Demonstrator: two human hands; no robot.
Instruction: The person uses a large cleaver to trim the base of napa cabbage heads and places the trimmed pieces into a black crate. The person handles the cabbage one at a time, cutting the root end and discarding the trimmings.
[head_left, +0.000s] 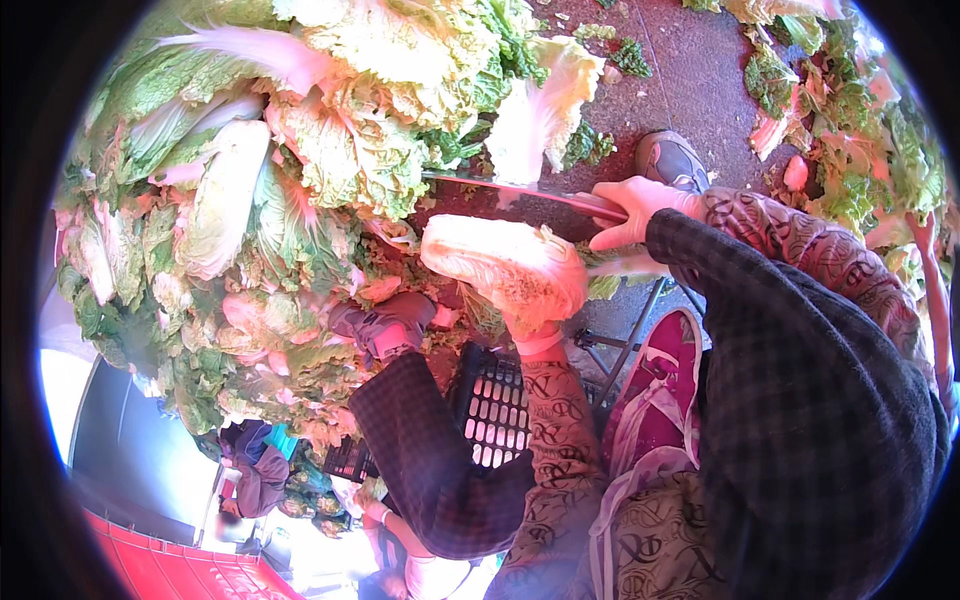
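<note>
My right hand (646, 204) is closed around the handle of a long knife (510, 184), whose blade points left. Just below the blade, a trimmed napa cabbage (495, 259) rests in my left hand (529, 330). The cabbage hides most of that hand's fingers, and its browned surface faces up towards me. Blade and cabbage appear apart. Beyond the knife, a loose pale cabbage leaf (536, 112) lies near the floor. A large heap of leafy napa cabbages (225, 195) spreads along the left.
Below my left forearm is a black plastic crate (499, 412). Cut leaves (840, 142) lie at the right on the dark floor (637, 45). A metal-legged stand (634, 326) is beside my legs. Other people (259, 469) are in the lower left, near a red sheet (180, 562).
</note>
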